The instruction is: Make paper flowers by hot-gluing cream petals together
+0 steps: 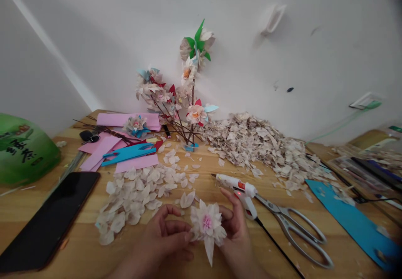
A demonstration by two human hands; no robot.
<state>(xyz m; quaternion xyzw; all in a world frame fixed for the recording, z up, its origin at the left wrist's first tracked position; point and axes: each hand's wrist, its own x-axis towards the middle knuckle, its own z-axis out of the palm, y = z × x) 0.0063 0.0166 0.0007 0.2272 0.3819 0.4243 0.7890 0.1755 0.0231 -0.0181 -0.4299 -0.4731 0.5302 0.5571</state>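
A white handmade flower (207,224) with a pink centre faces up near the table's front edge, one long pointed petal hanging toward me. My right hand (237,233) grips it from behind and the right, its index finger raised beside the glue gun. Curled in from the other side, my left hand (172,233) pinches the flower's left edge with thumb and fingertips. Loose pale petals (135,199) lie spread just beyond my left hand. To the right rest a white hot glue gun (234,183) and large metal scissors (292,218).
Finished flowers on twigs (191,99) stand against the wall. A big heap of dried petals (251,140) covers the back right. Pink paper (103,153), blue paper (348,220), a black phone (53,220) and a green bag (25,149) lie around. The glue gun's cord (276,245) runs toward me.
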